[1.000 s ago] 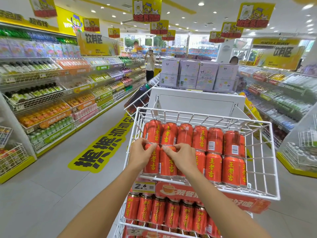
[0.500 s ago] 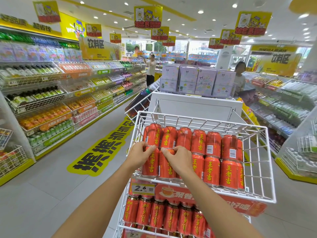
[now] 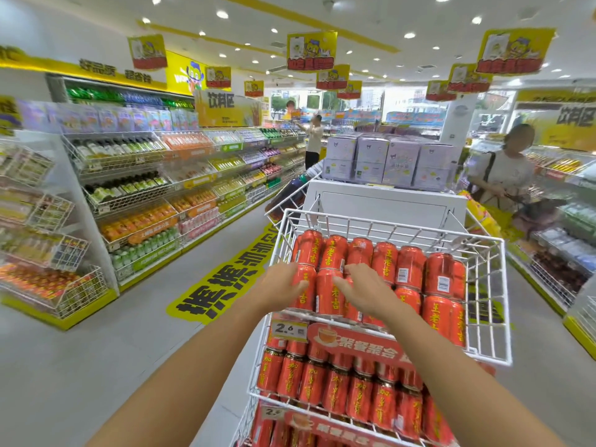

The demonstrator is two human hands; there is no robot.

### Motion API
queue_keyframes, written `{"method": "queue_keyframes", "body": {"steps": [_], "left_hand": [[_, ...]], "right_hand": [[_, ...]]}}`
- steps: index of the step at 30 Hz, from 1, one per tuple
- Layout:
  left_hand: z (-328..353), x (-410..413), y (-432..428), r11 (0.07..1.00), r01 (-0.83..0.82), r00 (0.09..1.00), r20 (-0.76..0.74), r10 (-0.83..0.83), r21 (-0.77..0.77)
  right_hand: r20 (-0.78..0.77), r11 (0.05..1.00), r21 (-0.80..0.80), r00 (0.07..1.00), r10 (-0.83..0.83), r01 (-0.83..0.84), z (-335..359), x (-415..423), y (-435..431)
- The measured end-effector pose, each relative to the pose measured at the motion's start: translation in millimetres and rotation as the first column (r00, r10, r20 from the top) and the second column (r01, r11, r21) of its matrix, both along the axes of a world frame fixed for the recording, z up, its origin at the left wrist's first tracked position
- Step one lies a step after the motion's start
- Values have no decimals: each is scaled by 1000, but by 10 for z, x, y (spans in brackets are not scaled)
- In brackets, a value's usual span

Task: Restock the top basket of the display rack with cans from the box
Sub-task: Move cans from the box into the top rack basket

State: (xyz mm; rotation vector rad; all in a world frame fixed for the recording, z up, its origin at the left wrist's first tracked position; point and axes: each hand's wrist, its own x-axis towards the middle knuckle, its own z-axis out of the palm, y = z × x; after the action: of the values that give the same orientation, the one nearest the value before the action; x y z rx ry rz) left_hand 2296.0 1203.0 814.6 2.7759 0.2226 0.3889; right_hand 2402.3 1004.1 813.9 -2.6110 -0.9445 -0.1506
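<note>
Left hand [image 3: 280, 289], right hand [image 3: 366, 296] have loosened on basket's [image 3: 501, 287] cans [image 3: 410, 269].

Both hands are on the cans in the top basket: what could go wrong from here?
1. The left hand and right hand rest on the front-row cans; a shove could tip them against the row behind.
2. The top basket has free space along its right wall, so cans might topple that way.

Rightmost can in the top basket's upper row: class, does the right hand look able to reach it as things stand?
Probably yes. The right hand lies over the cans inside the open-topped basket, and nothing stands between it and the rightmost can.
</note>
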Motion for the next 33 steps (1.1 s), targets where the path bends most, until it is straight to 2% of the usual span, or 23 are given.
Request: {"method": "queue_keyframes", "body": {"steps": [3,6,13,16,20,25,29,33], "left_hand": [[87,-264,-214,989,78,994,-87,-68,122],[99,-546,-454,963,184,976,-148,-157,194],[-393,-1224,-761,900,389,916,-180,-357,197],[-792,-1480,-844,894,434,884,-250,-396,116],[-1465,-1829,-923,889,457,828,-364,-427,-2],[-2472,-2166,-824,911,379,780,-473,-409,-162],[-3591,-2545,-730,926,271,708,-598,-376,-262],[-4882,-3034,-737,925,197,576,-725,-378,-325]], "right_hand": [[26,992,-124,999,20,-17,104,-360,-190],[30,986,-167,999,-14,19,129,-772,-411],[29,969,-227,996,-89,94,-196,-1807,-844],[-39,968,-229,992,-118,106,-557,-2166,-956],[-139,961,-267,984,-112,72,-1210,-2509,-964],[-315,954,-297,947,-63,-35,-2343,-2831,-844],[-458,940,-317,889,-32,-129,-3487,-3166,-808],[-606,913,-367,791,-87,-180,-4755,-3643,-909]]}}
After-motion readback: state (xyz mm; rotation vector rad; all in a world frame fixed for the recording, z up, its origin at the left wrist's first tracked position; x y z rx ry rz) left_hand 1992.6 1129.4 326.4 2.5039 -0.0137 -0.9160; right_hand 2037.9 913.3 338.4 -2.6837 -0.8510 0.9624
